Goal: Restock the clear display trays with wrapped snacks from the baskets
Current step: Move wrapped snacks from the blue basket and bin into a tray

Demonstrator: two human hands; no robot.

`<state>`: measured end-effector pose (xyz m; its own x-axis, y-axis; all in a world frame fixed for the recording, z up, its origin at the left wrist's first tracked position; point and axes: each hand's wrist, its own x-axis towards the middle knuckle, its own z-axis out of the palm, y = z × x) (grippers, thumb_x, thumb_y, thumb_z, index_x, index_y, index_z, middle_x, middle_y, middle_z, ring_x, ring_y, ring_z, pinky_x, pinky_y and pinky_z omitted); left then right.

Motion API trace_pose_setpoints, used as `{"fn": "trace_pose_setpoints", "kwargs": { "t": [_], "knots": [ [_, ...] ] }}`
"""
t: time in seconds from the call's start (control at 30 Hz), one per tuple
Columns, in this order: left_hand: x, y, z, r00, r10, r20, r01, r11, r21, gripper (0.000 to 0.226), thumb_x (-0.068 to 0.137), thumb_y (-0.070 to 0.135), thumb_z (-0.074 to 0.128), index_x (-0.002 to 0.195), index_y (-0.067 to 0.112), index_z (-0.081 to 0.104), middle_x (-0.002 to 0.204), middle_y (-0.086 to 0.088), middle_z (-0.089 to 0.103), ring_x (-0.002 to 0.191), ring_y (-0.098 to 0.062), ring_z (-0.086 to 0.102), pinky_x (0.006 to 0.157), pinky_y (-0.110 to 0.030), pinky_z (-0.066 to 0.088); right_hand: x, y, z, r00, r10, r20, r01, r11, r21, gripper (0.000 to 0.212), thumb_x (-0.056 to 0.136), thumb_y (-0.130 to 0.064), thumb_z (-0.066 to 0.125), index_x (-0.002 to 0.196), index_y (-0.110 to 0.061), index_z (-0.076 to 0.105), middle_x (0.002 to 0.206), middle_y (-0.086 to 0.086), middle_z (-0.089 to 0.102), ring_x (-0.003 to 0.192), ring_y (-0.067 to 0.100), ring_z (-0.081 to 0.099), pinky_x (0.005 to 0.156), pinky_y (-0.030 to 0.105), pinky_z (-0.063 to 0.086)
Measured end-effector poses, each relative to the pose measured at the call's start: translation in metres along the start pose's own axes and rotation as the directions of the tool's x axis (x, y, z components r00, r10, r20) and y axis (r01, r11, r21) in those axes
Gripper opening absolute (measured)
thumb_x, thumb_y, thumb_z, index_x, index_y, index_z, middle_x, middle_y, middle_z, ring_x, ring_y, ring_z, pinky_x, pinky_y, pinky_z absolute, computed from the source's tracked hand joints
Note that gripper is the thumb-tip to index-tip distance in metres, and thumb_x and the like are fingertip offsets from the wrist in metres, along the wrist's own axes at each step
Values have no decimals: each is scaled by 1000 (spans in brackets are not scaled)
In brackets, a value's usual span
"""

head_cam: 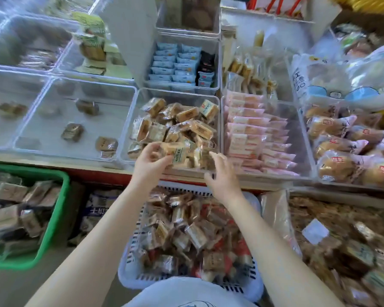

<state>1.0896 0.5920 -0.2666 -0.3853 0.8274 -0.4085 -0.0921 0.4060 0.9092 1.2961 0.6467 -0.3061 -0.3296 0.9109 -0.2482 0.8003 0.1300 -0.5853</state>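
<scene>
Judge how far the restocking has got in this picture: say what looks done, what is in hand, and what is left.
Done: the middle tray is already heaped with tan snacks. In hand: the left hand holds a wrapped snack over that tray's front edge; the right hand is open beside it. Left: the tray to its left holds only a few dark snacks, and the white basket and green basket are still full.

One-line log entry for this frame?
phase: placing | left hand: holding wrapped snacks over centre tray | right hand: open, at tray front | white basket: stocked
</scene>
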Motion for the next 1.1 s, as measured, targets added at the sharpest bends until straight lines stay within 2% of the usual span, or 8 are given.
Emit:
{"fn": "trace_pose_setpoints", "kwargs": {
  "t": [0.13,0.33,0.43,0.57,0.73,0.83,0.97,1.1],
  "knots": [
    [34,11,-7,946,309,-97,-286,937,198,33,90,21,73,120,31,62,113,2,59,90,-19,67,78,-27,59,1,11,27,998,-35,59,57,894,-444,60,98,-31,52,151,-14,30,167,7,-15,154,28,-15,124,45,19],
    [93,18,7,736,677,-13,-461,515,723,40,90,3,62,129,12,62,130,-17,54,106,-25,56,88,-32,48,4,9,20,993,10,117,41,905,-424,62,98,-30,51,154,-15,28,166,1,-22,153,21,-21,123,43,21],
    [114,5,17,885,402,236,-360,270,893,62,98,41,49,151,13,33,156,-19,33,143,-35,32,119,-49,27,3,5,20,992,20,128,41,888,-458,65,98,-32,52,155,-16,24,165,2,-26,152,21,-24,123,43,21],
    [120,-7,18,936,213,281,-329,240,913,85,98,61,34,160,14,0,167,-13,1,154,-30,3,125,-45,2,5,5,20,991,23,132,42,881,-472,71,95,-33,53,156,-15,20,163,1,-31,150,22,-28,124,44,15],
    [85,5,22,869,435,235,-409,365,836,63,97,39,46,152,11,33,156,-14,36,148,-32,25,121,-48,20,7,6,16,983,15,183,71,889,-453,71,94,-30,54,155,-16,21,165,1,-25,152,22,-24,123,48,20],
    [41,7,39,800,501,330,-536,349,769,37,96,34,50,122,12,63,120,-8,65,117,-30,54,95,-43,46,5,0,-4,984,19,177,16,981,-192,52,99,-23,50,149,-20,41,168,1,5,155,19,-3,122,48,21],
    [-6,11,76,851,129,509,-511,433,743,25,100,37,48,114,23,64,103,4,67,92,-18,63,78,-37,54,-27,21,-37,995,20,-94,-17,999,34,30,99,-20,50,126,-16,64,133,3,58,129,18,44,105,31,37],
    [-38,-2,150,753,-207,625,-596,186,781,42,102,45,47,136,23,52,122,1,62,105,-18,62,83,-33,53,-92,106,-67,955,255,-150,-234,961,149,22,100,-15,51,112,-8,67,119,4,52,111,18,50,92,22,41]
  ]
}}
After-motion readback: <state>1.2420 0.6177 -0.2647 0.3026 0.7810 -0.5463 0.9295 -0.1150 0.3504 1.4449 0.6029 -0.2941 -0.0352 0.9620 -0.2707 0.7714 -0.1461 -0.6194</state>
